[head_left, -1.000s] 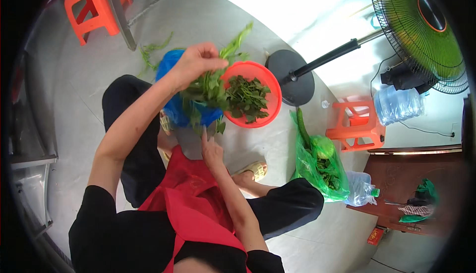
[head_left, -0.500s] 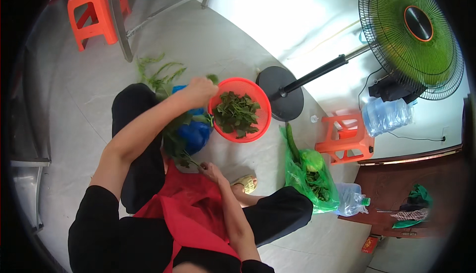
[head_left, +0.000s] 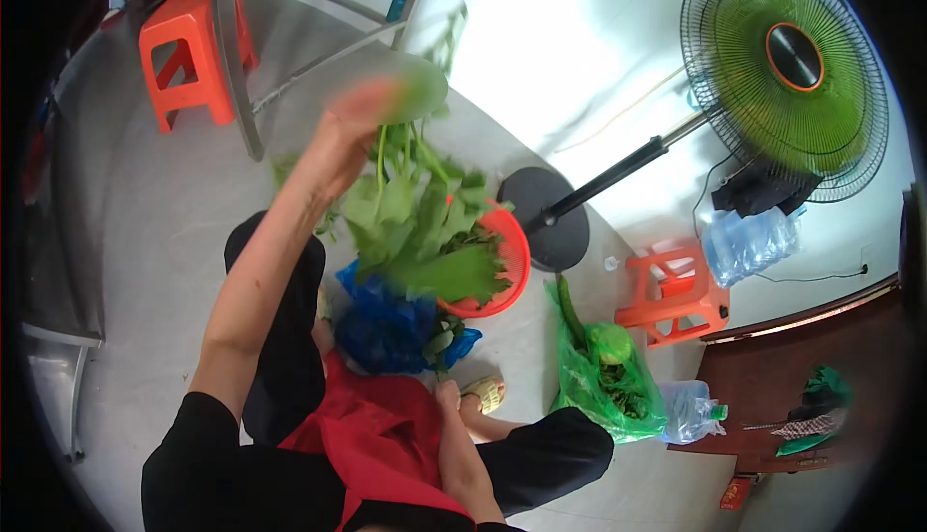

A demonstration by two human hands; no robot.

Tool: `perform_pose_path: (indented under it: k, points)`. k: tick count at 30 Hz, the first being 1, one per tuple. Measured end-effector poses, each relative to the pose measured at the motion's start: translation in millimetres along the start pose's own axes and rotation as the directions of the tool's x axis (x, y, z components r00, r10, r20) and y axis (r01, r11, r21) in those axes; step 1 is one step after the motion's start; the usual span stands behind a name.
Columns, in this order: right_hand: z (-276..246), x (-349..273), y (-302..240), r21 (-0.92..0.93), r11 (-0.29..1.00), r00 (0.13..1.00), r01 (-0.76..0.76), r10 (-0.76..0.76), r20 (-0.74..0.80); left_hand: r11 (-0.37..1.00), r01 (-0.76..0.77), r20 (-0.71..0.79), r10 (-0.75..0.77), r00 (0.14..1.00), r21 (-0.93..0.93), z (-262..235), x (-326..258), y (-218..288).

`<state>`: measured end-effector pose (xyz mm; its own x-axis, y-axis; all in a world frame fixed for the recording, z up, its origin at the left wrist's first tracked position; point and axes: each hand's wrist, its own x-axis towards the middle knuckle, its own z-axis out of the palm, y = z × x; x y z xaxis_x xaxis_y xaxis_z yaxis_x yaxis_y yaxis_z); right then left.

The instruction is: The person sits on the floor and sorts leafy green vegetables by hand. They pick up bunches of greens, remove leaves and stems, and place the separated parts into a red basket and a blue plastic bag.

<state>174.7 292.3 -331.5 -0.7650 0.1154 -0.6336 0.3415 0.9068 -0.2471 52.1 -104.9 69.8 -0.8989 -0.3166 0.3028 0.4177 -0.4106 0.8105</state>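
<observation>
My left hand [head_left: 359, 112] is raised high, blurred by motion, and closed round the stems of leafy greens [head_left: 410, 218]. Their broad leaves hang in front of the red mesh basket [head_left: 523, 266], hiding part of it. Dark picked leaves [head_left: 483, 242] lie in the basket. Low down, near my lap, my right hand [head_left: 447, 395] is closed on a leafy sprig [head_left: 440, 349]. A crumpled blue plastic bag [head_left: 381, 334] rests between my legs, close to that sprig.
A standing fan [head_left: 797, 59] is at the right, its round black base [head_left: 543, 218] beside the basket. A green bag of vegetables [head_left: 613, 392] lies by my right knee. Orange stools [head_left: 188, 49] stand far left and right. Table legs [head_left: 235, 69] rise at upper left.
My left hand has risen up and away with leafy greens hanging from it, uncovering the blue bag. My right hand has shifted lower and to the right in the picture.
</observation>
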Motion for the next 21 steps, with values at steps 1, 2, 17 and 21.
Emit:
perform_pose_path:
  k: [1, 2, 17, 21]
  points:
    - [-6.8, 14.5, -10.3, -0.069, 0.994, 0.996, 0.085, -0.084, 0.029, 0.996, 0.074, -0.03, -0.076, 0.997, -0.058, 7.2, 1.5, -7.7]
    - [-13.6, 24.3, -8.6, -0.13, 0.979, 0.986, 0.159, -0.152, 0.063, 0.992, 0.099, 0.053, -0.095, 0.994, -0.082, 12.5, 7.7, -16.4]
    - [-401.2, -137.6, -230.6, 0.426, 0.196, 0.447, 0.883, -0.626, -0.639, 0.953, 0.302, 0.27, -0.289, 0.918, -0.004, 82.2, 7.5, -80.0]
    - [-393.5, -125.1, -241.7, 0.475, 0.109, 0.44, 0.873, -0.594, -0.673, 0.949, 0.315, 0.297, -0.293, 0.909, -0.026, 95.9, 1.9, -92.1]
